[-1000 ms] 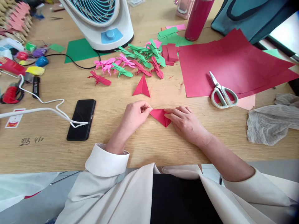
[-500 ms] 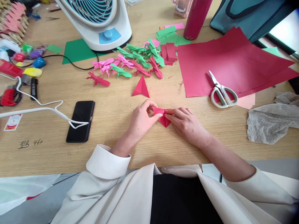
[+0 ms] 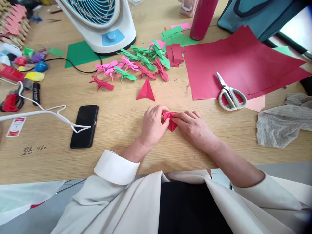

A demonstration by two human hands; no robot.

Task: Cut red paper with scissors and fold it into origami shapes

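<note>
Between my hands, near the front of the table, lies a small piece of folded red paper, its point toward me. The fingers and thumb of my left hand pinch its left side. On its right side and middle, the closed fingers of my right hand press and grip it. My fingers cover parts of the folds. A second folded red paper piece, arrow-shaped, lies just beyond my left hand. Behind that are several finished-looking folded figures in green, pink and red.
Scissors rest on large red paper sheets at the right, near a grey cloth. A phone lies left under a white hanger end. Behind stand a fan and a dark red bottle.
My left hand has shifted slightly right, closer to my right hand, and the paper's left flap has moved inward. My right hand stays nearly still.
</note>
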